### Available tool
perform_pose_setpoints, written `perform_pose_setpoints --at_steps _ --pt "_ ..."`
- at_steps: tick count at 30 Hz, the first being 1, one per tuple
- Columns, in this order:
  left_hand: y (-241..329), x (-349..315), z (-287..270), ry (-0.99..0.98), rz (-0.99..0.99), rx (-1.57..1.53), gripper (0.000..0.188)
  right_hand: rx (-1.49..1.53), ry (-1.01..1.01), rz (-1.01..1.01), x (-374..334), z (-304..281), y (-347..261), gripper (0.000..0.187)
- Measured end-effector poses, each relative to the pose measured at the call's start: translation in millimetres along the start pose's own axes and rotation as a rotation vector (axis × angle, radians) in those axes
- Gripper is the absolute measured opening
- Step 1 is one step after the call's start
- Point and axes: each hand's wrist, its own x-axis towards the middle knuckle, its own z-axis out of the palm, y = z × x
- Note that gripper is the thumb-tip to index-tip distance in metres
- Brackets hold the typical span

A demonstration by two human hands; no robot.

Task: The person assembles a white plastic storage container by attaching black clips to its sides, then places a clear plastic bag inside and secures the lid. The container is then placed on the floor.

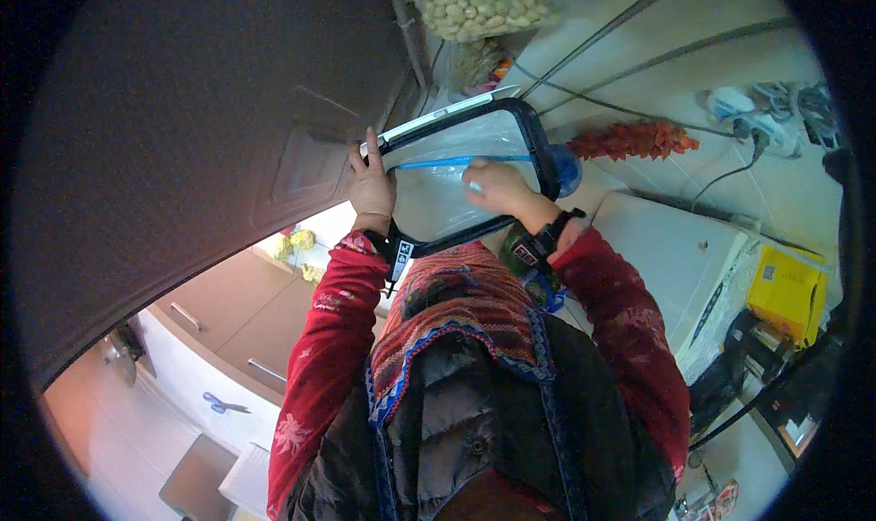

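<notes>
In front of me stands an open container with a thick black rounded rim (540,147) and a raised white lid (456,110) along its far side. Clear plastic film (433,194) lines its inside, and a thin bright blue strip (433,162) runs across the film. My left hand (371,183) rests against the left end of the rim, fingers stretched upward and apart. Over the opening, my right hand (497,188) is closed with curled fingers at the blue strip, seemingly pinching it; the fingertips partly hide the contact.
A dark panel (228,147) fills the left. Beyond the container hang a bag of peanuts (479,8) and a red dried bunch (634,141). Several cables and a power strip (762,124) are at right, above a white appliance (666,247) and yellow box (787,293). Scissors (224,403) lie lower left.
</notes>
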Motion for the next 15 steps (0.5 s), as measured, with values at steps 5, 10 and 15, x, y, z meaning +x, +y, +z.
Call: perform_pose_setpoints --at_steps 5,10,15 --pt "-2 0 2 0.058 0.047 0.021 0.093 -0.105 -0.411 0.121 60 50 34 0.073" --pt "-3 -1 5 0.089 0.047 0.058 0.088 -0.245 -0.101 0.009 120 90 48 0.071" --pt "-4 0 5 0.066 0.022 0.087 0.080 -0.347 -0.039 -0.017 132 112 41 0.069"
